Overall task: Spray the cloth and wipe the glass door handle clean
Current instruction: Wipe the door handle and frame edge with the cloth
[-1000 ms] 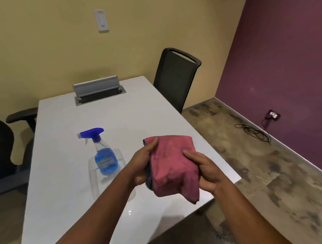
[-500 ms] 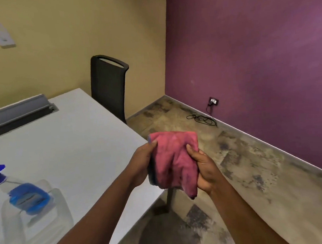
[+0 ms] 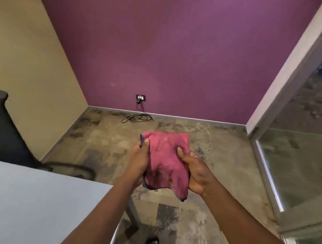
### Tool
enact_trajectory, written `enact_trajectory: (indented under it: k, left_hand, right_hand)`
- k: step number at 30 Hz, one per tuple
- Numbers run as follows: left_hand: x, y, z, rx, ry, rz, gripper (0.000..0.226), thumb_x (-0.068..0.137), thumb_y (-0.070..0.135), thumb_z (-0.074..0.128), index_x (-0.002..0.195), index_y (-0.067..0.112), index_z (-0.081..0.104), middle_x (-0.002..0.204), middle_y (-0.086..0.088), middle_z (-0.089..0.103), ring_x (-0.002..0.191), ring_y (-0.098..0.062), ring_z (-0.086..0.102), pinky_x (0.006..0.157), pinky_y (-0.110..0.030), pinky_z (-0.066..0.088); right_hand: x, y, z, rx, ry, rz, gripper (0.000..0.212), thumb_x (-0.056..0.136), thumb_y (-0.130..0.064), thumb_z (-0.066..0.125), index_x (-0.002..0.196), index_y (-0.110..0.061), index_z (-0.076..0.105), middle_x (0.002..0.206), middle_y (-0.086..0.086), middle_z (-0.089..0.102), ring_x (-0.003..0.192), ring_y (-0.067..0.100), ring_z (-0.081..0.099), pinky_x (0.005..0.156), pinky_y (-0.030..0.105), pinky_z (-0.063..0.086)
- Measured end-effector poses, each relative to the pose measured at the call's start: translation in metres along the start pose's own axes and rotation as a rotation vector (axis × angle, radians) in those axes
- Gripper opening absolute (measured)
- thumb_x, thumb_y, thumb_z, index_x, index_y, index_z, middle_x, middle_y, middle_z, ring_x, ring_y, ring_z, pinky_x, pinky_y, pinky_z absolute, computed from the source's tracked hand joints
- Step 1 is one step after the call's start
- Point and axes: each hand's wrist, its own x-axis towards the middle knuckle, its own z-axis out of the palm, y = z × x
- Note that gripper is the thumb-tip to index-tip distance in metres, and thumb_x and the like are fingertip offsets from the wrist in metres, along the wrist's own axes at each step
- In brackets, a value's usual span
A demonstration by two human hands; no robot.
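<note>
Both hands hold the pink cloth (image 3: 165, 162) up in front of the body, above the floor and just right of the worktop (image 3: 40, 204) corner. The left hand (image 3: 138, 163) has its grip closed on the cloth's left edge, thumb pressed on the front near the top corner; the right hand (image 3: 195, 172) clamps the right edge the same way, thumb on the front, and a loose tail of fabric hangs below it. Dark patches low on the cloth may be damp, so the spraying step looks done and the carry to the door seems to be the step in hand.

Left of the cloth stand the worktop and, beyond it, a dark chair (image 3: 3, 128). Past the cloth, a black cable (image 3: 136, 118) lies coiled on the floor under a wall socket (image 3: 140, 98). Right of the cloth, a glass panel (image 3: 296, 162) in a pale frame stands near. No door handle shows, so the next move calls for turning further right to find it. Nothing blocks that way.
</note>
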Motion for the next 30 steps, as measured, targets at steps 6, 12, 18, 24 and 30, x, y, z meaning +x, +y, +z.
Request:
enact_trajectory:
  k: [6,12,18,24,30]
  left_hand:
    - [0.056,0.013,0.048,0.06,-0.187,0.103,0.022,0.108,0.038,0.049,0.106,0.037,0.071,0.103,-0.002,0.079,0.102,-0.026,0.074,0.091,-0.046,0.059]
    - [0.088,0.018,0.09,0.106,-0.362,0.148,0.027,0.109,0.04,0.048,0.097,0.039,0.073,0.09,0.004,0.078,0.09,-0.021,0.073,0.085,-0.043,0.06]
    - [0.091,0.012,0.144,0.157,-0.533,0.148,0.036,0.109,0.045,0.043,0.105,0.02,0.07,0.077,0.004,0.072,0.073,-0.012,0.068,0.065,-0.027,0.056]
    - [0.08,-0.003,0.212,0.245,-0.643,0.175,0.052,0.106,0.051,0.048,0.081,0.009,0.065,0.057,0.01,0.057,0.054,-0.008,0.053,0.049,-0.021,0.045]
    - [0.072,-0.011,0.291,0.312,-0.753,0.22,0.056,0.105,0.052,0.049,0.071,0.008,0.055,0.064,-0.003,0.054,0.061,-0.019,0.049,0.058,-0.037,0.042]
  right_hand:
    - [0.011,-0.033,-0.015,0.097,0.134,-0.181,0.052,0.09,-0.015,0.065,0.137,0.004,0.051,0.123,0.028,0.064,0.109,0.041,0.063,0.093,0.055,0.054]
    - [0.01,-0.044,-0.027,0.185,0.234,-0.314,0.045,0.091,-0.016,0.064,0.132,0.0,0.056,0.116,0.025,0.068,0.102,0.038,0.069,0.081,0.049,0.059]
    - [-0.011,-0.058,-0.056,0.242,0.35,-0.431,0.043,0.092,-0.016,0.067,0.13,0.002,0.057,0.117,0.027,0.066,0.105,0.04,0.067,0.084,0.05,0.057]
    - [-0.042,-0.072,-0.104,0.357,0.431,-0.568,0.029,0.095,-0.01,0.063,0.122,0.001,0.062,0.12,0.03,0.065,0.109,0.041,0.066,0.09,0.053,0.054]
    - [-0.076,-0.105,-0.156,0.411,0.513,-0.655,0.024,0.095,-0.008,0.059,0.118,-0.001,0.063,0.109,0.026,0.068,0.097,0.037,0.069,0.081,0.052,0.057]
